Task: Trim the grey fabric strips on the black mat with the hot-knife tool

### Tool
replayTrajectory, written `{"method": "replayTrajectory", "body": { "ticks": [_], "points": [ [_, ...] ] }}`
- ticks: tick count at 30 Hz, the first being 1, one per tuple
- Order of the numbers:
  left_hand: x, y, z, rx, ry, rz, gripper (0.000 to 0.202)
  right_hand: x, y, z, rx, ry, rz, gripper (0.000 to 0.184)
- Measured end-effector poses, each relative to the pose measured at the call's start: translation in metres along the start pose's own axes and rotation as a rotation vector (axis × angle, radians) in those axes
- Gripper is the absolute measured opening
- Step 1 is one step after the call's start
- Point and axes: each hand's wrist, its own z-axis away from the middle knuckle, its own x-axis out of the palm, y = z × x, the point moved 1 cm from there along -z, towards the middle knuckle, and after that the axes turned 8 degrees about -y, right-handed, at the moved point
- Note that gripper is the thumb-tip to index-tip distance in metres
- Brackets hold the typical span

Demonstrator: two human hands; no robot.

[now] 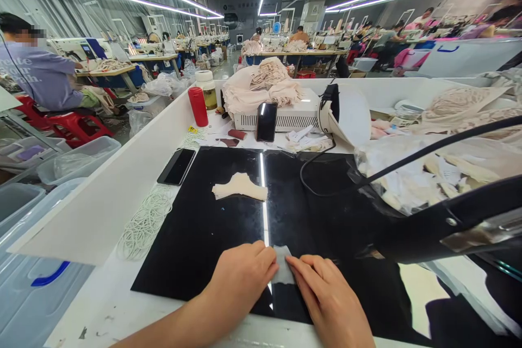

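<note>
A small light-grey cloth piece (282,265) lies at the front of the black mat (196,239), between my two hands. The curled fingers of my left hand (244,277) close on its left edge, and their tips are partly hidden. On the other side my right hand (332,302) has its fingers pressed together at the right edge of the cloth. Farther back on the mat rests a cream shaped fabric piece (240,186), apart from both hands.
A black machine arm (424,234) reaches in from the right. Left of the mat are a phone (176,167) and coiled pale cord (147,223). Behind stand a second phone (266,122), a red bottle (198,106) and a white box (248,121) under cloth. Other people sit at machines beyond.
</note>
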Motion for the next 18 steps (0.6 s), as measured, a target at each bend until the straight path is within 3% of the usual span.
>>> {"method": "replayTrajectory", "body": {
  "ticks": [18],
  "points": [
    [0.0007, -0.0008, -0.0019, 0.001, -0.036, -0.03, 0.015, 0.0012, -0.0026, -0.0003, -0.008, 0.007, 0.047, 0.04]
  ]
}}
